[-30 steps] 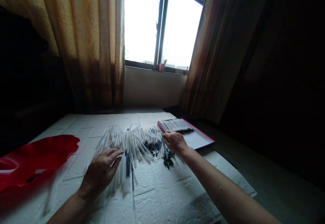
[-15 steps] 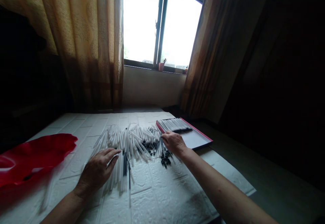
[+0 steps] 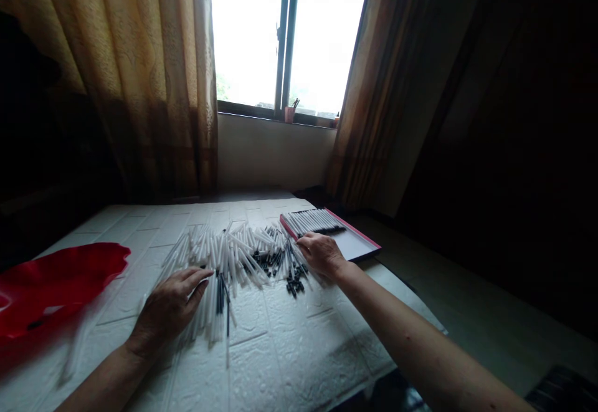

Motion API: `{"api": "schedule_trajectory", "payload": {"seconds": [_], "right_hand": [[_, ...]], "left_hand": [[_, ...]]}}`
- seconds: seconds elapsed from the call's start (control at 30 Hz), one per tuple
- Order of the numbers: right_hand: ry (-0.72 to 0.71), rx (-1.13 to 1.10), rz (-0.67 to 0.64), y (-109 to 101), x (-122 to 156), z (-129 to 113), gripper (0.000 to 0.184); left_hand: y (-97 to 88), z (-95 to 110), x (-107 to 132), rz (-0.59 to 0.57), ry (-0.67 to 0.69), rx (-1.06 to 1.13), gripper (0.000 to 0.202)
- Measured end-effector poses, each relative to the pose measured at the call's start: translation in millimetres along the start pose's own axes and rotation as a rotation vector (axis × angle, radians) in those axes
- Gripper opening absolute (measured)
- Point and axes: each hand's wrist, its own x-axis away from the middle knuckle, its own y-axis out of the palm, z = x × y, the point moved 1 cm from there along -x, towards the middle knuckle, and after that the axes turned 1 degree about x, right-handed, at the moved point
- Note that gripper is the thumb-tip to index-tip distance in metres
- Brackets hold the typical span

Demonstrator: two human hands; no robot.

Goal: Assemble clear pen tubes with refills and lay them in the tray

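A loose pile of thin white tubes (image 3: 233,247), which look like pen barrels, lies on the table, with dark slim rods (image 3: 219,297) and black caps or ends (image 3: 295,284) among them. My left hand (image 3: 172,303) rests beside the nearer white tubes, fingers stretched forward and thumb apart from them. At the right end of the pile, my right hand (image 3: 321,252) has its fingers pinched together by the left edge of a shallow red-edged tray (image 3: 364,250). What those fingertips hold, if anything, is too small to make out. A row of white tubes with black ends (image 3: 315,220) fills the tray's far part.
A red wavy-rimmed basin or bowl (image 3: 60,281) stands on the left of the white brick-patterned tabletop (image 3: 252,349). Beyond the table are curtains (image 3: 140,75), a bright window, and a pink cup (image 3: 289,114) on the sill. The table's right edge drops to the floor.
The whole view has shifted, so the table and window sit further left and slightly higher. My right hand has moved a little rightward relative to the pile and tray; my left hand stays beside the tubes.
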Motion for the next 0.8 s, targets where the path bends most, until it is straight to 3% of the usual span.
{"api": "schedule_trajectory", "payload": {"seconds": [0.17, 0.43, 0.8], "right_hand": [[0.017, 0.010, 0.010, -7.1, 4.2, 8.8, 0.019], [0.018, -0.014, 0.027, 3.9, 17.6, 26.9, 0.019], [-0.037, -0.077, 0.122, -4.3, 23.0, 23.8, 0.021]], "left_hand": [[1.6, 1.4, 0.0, -0.001, -0.005, 0.008, 0.048], [4.8, 0.8, -2.1, -0.009, -0.001, 0.006, 0.054], [-4.3, 10.2, -4.7, -0.007, -0.003, -0.033, 0.052]]}}
